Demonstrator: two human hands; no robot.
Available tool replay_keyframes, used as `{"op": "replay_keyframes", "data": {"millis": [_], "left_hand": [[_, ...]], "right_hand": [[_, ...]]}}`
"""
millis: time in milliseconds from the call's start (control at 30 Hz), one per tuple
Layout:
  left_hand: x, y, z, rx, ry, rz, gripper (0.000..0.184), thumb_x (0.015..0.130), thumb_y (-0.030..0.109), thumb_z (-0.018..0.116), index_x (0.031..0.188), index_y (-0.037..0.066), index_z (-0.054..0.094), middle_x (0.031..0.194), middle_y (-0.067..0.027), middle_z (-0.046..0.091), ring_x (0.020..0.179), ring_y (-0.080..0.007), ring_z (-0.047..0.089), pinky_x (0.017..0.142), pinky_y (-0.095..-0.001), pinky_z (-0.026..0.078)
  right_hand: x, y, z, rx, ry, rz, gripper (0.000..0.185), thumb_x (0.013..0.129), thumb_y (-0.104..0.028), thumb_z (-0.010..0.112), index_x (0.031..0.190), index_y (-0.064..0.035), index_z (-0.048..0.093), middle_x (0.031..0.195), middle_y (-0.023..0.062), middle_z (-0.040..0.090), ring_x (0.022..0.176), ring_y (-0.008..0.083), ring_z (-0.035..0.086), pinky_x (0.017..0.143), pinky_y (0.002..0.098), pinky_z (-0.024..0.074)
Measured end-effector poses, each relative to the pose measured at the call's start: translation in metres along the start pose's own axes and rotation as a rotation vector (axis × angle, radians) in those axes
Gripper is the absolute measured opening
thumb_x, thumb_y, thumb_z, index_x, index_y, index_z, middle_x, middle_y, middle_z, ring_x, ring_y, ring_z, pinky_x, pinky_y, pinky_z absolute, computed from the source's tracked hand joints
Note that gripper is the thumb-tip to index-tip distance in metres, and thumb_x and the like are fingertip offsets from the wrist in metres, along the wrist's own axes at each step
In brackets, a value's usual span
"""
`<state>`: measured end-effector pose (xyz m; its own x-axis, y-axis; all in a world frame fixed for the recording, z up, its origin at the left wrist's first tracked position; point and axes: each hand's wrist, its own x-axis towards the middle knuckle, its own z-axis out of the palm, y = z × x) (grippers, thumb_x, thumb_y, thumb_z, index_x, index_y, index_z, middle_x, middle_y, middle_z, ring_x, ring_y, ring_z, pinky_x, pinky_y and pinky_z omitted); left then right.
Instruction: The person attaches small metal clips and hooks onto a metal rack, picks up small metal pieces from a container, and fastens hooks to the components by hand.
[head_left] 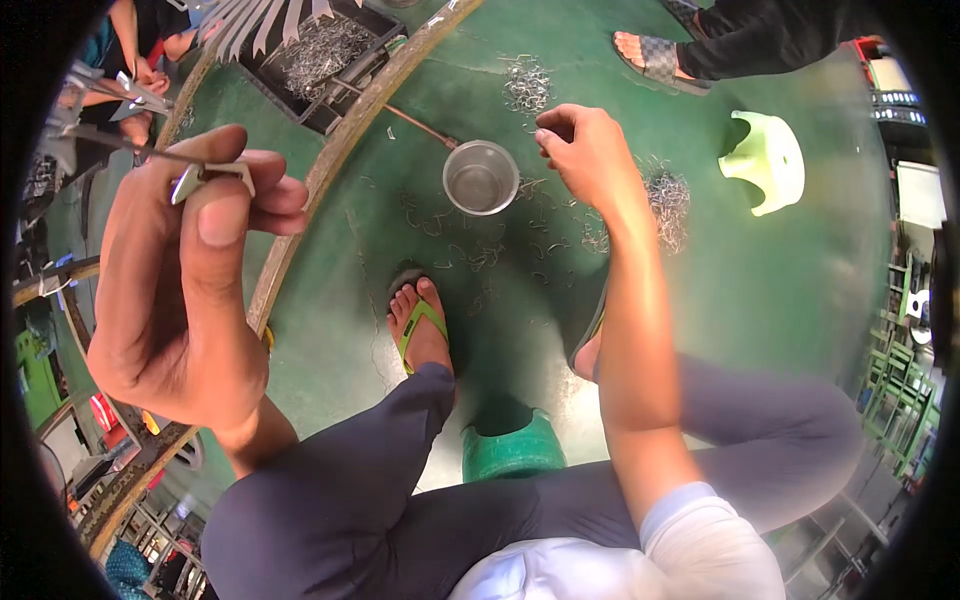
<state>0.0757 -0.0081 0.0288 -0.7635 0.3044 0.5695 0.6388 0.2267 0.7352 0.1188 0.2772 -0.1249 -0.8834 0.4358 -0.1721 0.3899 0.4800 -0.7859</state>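
Observation:
My left hand (pixel 185 300) is raised close to the camera. Its thumb and forefinger pinch a small bent metal piece (pixel 232 172) beside a thin metal rod (pixel 130 143). Over the floor, my right hand (pixel 583 150) has its thumb and fingertips drawn together; whatever they hold is too small to make out. Just left of it is a round metal pot (pixel 481 178) with a long thin handle (pixel 415 122). A heap of bent wire hooks (pixel 527 84) lies beyond the right hand, and another wire heap (pixel 668 205) shows behind the right forearm.
A curved rusty rail (pixel 335 150) crosses on the left, with a dark crate (pixel 268 75) of metal pieces behind it. Loose hooks litter the green floor near my feet. A pale green stool (pixel 770 160) stands right. Other people's hands (pixel 150 78) and a sandalled foot (pixel 655 58) appear beyond.

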Motion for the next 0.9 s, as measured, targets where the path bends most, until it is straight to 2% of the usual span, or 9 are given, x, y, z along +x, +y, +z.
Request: {"op": "replay_keyframes", "data": {"millis": [100,200,267,367,467,500,700,800,900], "left_hand": [[-0.001,0.001,-0.001,-0.005,-0.026,-0.012,0.036,0.104,0.016,0.062,0.119,-0.016,0.063,0.097,-0.0229,0.071,0.08,-0.0269,0.07,0.067,-0.037,0.059],[-0.001,0.002,0.001,-0.041,-0.05,-0.027,0.036,0.104,0.015,0.061,0.121,-0.017,0.062,0.098,-0.0237,0.071,0.08,-0.0276,0.07,0.067,-0.0371,0.059],[0.0,0.003,0.003,-0.06,-0.061,-0.037,0.036,0.104,0.015,0.061,0.122,-0.017,0.061,0.098,-0.024,0.07,0.081,-0.0279,0.07,0.066,-0.0371,0.059],[-0.001,0.006,0.006,-0.063,-0.065,-0.023,0.036,0.105,0.014,0.06,0.123,-0.017,0.061,0.098,-0.0241,0.07,0.081,-0.0278,0.07,0.066,-0.0371,0.059],[0.0,0.005,0.004,-0.047,-0.047,-0.027,0.035,0.105,0.013,0.06,0.122,-0.017,0.061,0.096,-0.024,0.07,0.08,-0.0275,0.07,0.065,-0.0372,0.059],[-0.001,0.005,0.003,-0.046,-0.043,-0.024,0.035,0.105,0.013,0.06,0.122,-0.017,0.061,0.096,-0.024,0.07,0.079,-0.0274,0.07,0.065,-0.0372,0.059],[0.001,-0.001,0.002,-0.08,-0.046,0.075,0.032,0.103,0.011,0.061,0.119,-0.017,0.063,0.095,-0.0238,0.071,0.078,-0.0266,0.07,0.066,-0.0368,0.059],[0.002,-0.003,0.003,-0.12,-0.037,0.124,0.028,0.101,0.007,0.063,0.117,-0.016,0.064,0.095,-0.0238,0.071,0.078,-0.0262,0.07,0.067,-0.0365,0.06],[0.004,-0.003,0.002,-0.157,-0.052,0.158,0.024,0.099,0.002,0.064,0.115,-0.017,0.065,0.097,-0.0239,0.07,0.078,-0.0262,0.07,0.067,-0.0359,0.061]], "right_hand": [[0.005,0.006,0.018,0.003,-0.045,0.01,0.026,0.09,-0.007,0.063,0.109,0.0069,0.073,0.104,0.0252,0.074,0.096,0.0403,0.073,0.088,0.0438,0.0573],[0.02,0.017,0.073,-0.343,-0.198,-0.032,0.024,0.088,-0.002,0.061,0.106,0.0073,0.074,0.103,0.027,0.073,0.101,0.0436,0.072,0.09,0.0448,0.0579],[0.03,0.019,0.11,-0.534,-0.44,0.025,0.027,0.087,0.0,0.06,0.11,0.0062,0.074,0.114,0.0265,0.072,0.11,0.0422,0.07,0.092,0.0448,0.0586],[0.055,0.061,0.164,-0.734,-0.587,0.097,0.029,0.089,-0.005,0.064,0.116,0.0015,0.074,0.127,0.0224,0.069,0.119,0.0378,0.067,0.095,0.0434,0.0587],[0.058,0.072,0.167,-0.657,-0.543,0.367,0.03,0.094,-0.009,0.064,0.122,-0.0035,0.073,0.135,0.0177,0.066,0.123,0.0343,0.066,0.096,0.0426,0.0589],[0.053,0.076,0.166,-0.638,-0.466,0.376,0.027,0.097,-0.01,0.062,0.121,-0.0063,0.074,0.133,0.0156,0.068,0.121,0.0331,0.067,0.095,0.0418,0.0596],[0.042,0.075,0.153,-0.801,-0.482,0.109,0.023,0.095,-0.009,0.063,0.114,-0.0063,0.077,0.125,0.0159,0.072,0.115,0.03,0.071,0.09,0.0409,0.0614],[0.05,0.094,0.164,-0.821,-0.533,0.052,0.022,0.093,-0.01,0.065,0.111,-0.0065,0.078,0.123,0.0162,0.072,0.113,0.0294,0.072,0.087,0.0403,0.0617],[0.051,0.091,0.163,-0.938,-0.565,-0.099,0.02,0.088,-0.005,0.066,0.104,-0.0032,0.078,0.116,0.0189,0.074,0.105,0.0333,0.074,0.085,0.0417,0.0615]]}}
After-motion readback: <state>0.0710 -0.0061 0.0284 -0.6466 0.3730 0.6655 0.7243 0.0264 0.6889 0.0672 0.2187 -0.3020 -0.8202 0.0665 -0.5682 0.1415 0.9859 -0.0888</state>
